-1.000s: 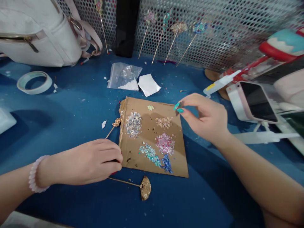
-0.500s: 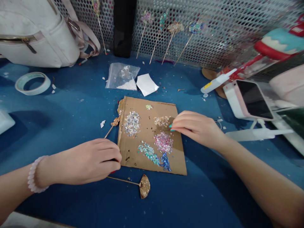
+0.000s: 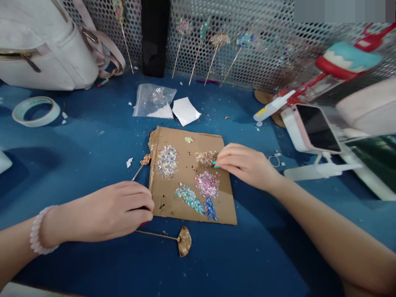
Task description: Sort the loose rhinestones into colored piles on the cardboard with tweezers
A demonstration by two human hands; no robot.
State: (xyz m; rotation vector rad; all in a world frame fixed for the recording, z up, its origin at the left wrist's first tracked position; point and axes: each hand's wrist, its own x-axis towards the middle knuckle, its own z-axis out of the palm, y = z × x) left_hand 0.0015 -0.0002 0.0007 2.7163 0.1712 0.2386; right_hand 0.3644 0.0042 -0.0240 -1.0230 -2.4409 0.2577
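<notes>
My left hand (image 3: 120, 210) is closed at the left edge of a cardboard sheet (image 3: 182, 185); its fingertips are mostly hidden, with red showing beneath. The stem of a gold fan-shaped hairpin (image 3: 185, 241) runs under this hand. Behind it, the stem of another gold-headed hairpin (image 3: 146, 159) slants toward the hand. My right hand (image 3: 244, 167), teal at its fingertips, pinches at the edge of the gold sequin-like pieces (image 3: 204, 157); anything held is too small to make out. Nearby on the cardboard lie pink pieces (image 3: 207, 184), blue pieces (image 3: 210, 208), turquoise pieces (image 3: 189, 198) and silvery pieces (image 3: 168, 161).
Several decorated hairpins (image 3: 219, 40) lean on the perforated metal panel (image 3: 272, 29). Behind the cardboard lie a plastic bag (image 3: 154, 101) and white paper (image 3: 186, 111). Tape (image 3: 36, 111) and a bag (image 3: 49, 49) are left; glue bottles (image 3: 321, 170) and a white device (image 3: 311, 128) right.
The whole view has shifted, so most things sit slightly farther left. Both hands keep nearly the same places beside the cardboard, and the piles look unchanged.
</notes>
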